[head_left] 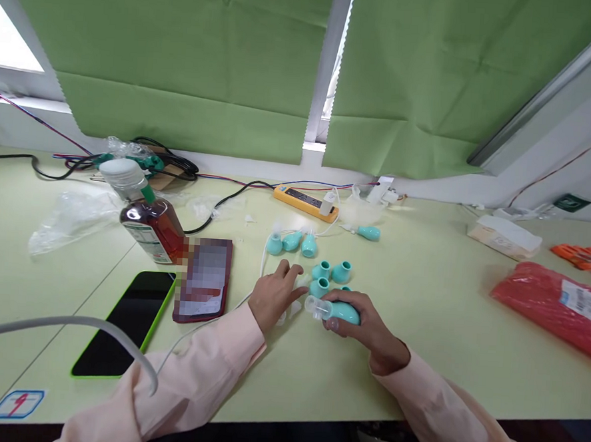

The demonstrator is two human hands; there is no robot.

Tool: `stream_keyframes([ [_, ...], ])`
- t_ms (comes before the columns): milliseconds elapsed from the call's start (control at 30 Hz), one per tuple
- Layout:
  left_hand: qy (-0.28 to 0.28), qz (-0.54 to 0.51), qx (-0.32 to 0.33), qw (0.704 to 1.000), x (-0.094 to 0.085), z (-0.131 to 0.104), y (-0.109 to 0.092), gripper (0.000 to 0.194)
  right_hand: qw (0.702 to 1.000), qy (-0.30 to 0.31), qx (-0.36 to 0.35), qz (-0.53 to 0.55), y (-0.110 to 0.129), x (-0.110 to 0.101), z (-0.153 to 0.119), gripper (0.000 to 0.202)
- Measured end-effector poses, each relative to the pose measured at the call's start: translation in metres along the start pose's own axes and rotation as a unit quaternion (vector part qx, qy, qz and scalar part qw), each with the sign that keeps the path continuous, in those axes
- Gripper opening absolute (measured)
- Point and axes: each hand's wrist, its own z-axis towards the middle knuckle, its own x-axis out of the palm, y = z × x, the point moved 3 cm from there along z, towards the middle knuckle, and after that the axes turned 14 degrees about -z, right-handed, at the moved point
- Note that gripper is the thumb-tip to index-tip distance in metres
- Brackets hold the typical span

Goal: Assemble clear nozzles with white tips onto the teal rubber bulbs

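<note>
- A teal squeeze bulb (344, 313) with a clear nozzle (316, 307) is gripped in the right hand (369, 322), between thumb and fingers; it is tilted nearly flat, and its nozzle is pointed toward the left hand (275, 293).
- The left hand is held with fingers bent and thumb spread apart from them; small clear plastic pieces (295, 308) are seen just beside its thumb, and whether any is touched cannot be told.
- Open teal bulbs (341, 272) are stood upright just beyond the right hand, mouths up, with one partly hidden by that hand.
- Three more teal bulbs (308, 246) are grouped beyond the left hand, with clear parts seen at their ends.
- Another teal bulb (369, 233) is laid on its side, farther beyond the right hand.
- A yellow power strip (297, 201) is placed beyond both hands on the table (437, 276).
- To the left of the left hand, a red-cased phone (203, 282) and a green-edged phone (134, 318) are laid.
</note>
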Motion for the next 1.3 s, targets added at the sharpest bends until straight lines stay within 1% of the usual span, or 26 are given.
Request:
stream_keyframes([
  [33,-0.017,-0.024,0.017,0.999,-0.004,-0.002,-0.001,0.021,1.0,0.005,-0.001,0.005,-0.001,0.001,0.0,0.018],
  [100,-0.06,-0.109,0.063,0.99,-0.014,-0.009,-0.005,0.019,1.0,0.016,-0.008,0.014,-0.003,0.006,0.001,0.018],
  [167,-0.089,-0.233,0.104,0.963,-0.025,-0.018,-0.01,0.017,0.999,0.019,-0.012,0.03,-0.003,0.013,0.001,0.018],
  [200,-0.099,-0.295,0.106,0.944,-0.028,-0.021,-0.012,0.015,0.999,0.017,-0.011,0.041,-0.003,0.016,0.0,0.018],
  [267,-0.088,-0.401,0.091,0.907,-0.031,-0.027,-0.017,0.012,0.998,0.003,-0.002,0.061,-0.004,0.023,-0.001,0.017],
  [333,-0.081,-0.459,0.061,0.883,-0.029,-0.029,-0.02,0.012,0.998,-0.012,0.004,0.066,-0.005,0.028,-0.002,0.017],
  [467,-0.083,-0.496,0.021,0.864,-0.026,-0.028,-0.021,0.013,0.998,-0.003,0.012,0.057,-0.005,0.03,-0.004,0.017],
  [567,-0.075,-0.498,0.019,0.864,-0.025,-0.028,-0.021,0.014,0.998,-0.001,0.006,0.056,-0.002,0.027,-0.003,0.018],
  [633,-0.082,-0.476,0.034,0.875,-0.025,-0.029,-0.021,0.015,0.998,0.002,0.007,0.065,0.0,0.027,-0.003,0.019],
  [667,-0.097,-0.457,0.049,0.883,-0.025,-0.029,-0.021,0.014,0.997,0.002,0.012,0.074,0.0,0.028,-0.002,0.019],
  [733,-0.159,-0.406,0.093,0.895,-0.027,-0.032,-0.021,0.011,0.995,-0.003,0.031,0.099,0.0,0.031,-0.002,0.02],
  [800,-0.233,-0.344,0.152,0.897,-0.028,-0.035,-0.021,0.011,0.991,-0.013,0.053,0.123,-0.001,0.036,-0.003,0.021],
  [833,-0.258,-0.316,0.181,0.895,-0.028,-0.037,-0.021,0.014,0.989,-0.015,0.064,0.135,-0.002,0.038,-0.003,0.022],
  [867,-0.27,-0.291,0.209,0.894,-0.027,-0.038,-0.021,0.017,0.986,-0.013,0.075,0.146,-0.003,0.041,-0.004,0.022],
  [933,-0.267,-0.259,0.251,0.894,-0.025,-0.039,-0.022,0.022,0.981,-0.006,0.095,0.17,-0.006,0.046,-0.004,0.024],
  [1000,-0.257,-0.243,0.272,0.895,-0.023,-0.038,-0.023,0.024,0.976,-0.005,0.105,0.192,-0.007,0.049,-0.004,0.024],
  [1100,-0.256,-0.236,0.274,0.896,-0.022,-0.037,-0.023,0.024,0.973,-0.005,0.098,0.209,-0.008,0.048,-0.003,0.023],
  [1167,-0.258,-0.232,0.271,0.898,-0.021,-0.037,-0.022,0.023,0.973,0.007,0.092,0.21,-0.007,0.047,-0.002,0.023],
  [1300,-0.25,-0.196,0.265,0.91,-0.021,-0.036,-0.021,0.017,0.977,0.015,0.097,0.191,-0.006,0.044,-0.002,0.023],
])
